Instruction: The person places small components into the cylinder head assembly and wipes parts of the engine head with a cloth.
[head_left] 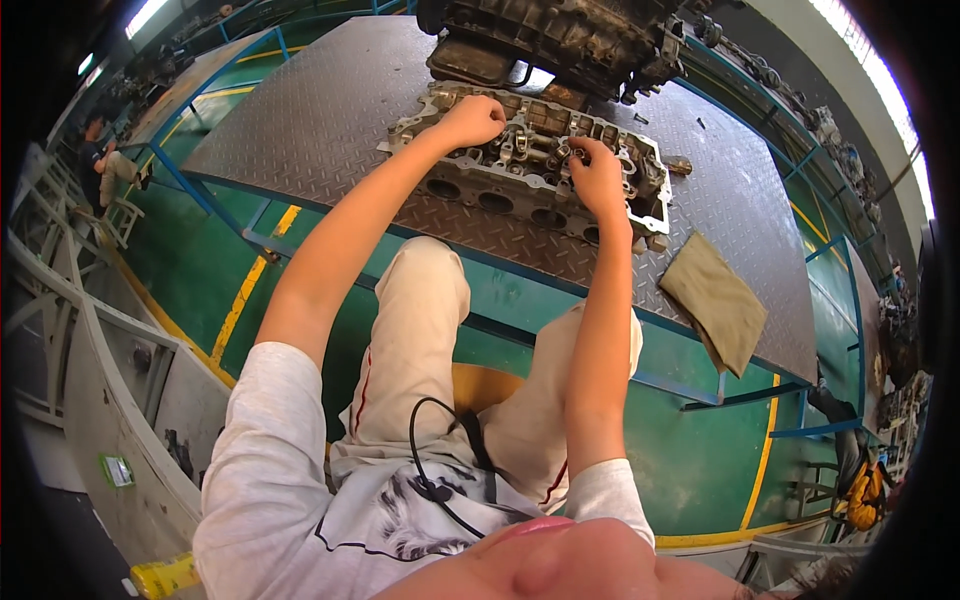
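A metal cylinder head (470,196) lies on the table in front of me, its valve side facing up and its round ports facing me. Over its left half is my left hand (474,122), closed with fingertips curled down. What those fingers hold, if anything, is hidden. My right hand (597,172) reaches onto the right half, thumb and fingers drawn together at small metal parts in the head. I cannot make out what they pinch. Between the hands, shiny camshaft parts (535,152) show in the head's middle.
A dark, greasy engine block (570,45) stands on the tread-plate table (330,110) behind the head. An olive cloth (715,300) hangs over the near right edge. Small bolts (641,118) lie at the far right. A person (110,165) sits at the far left.
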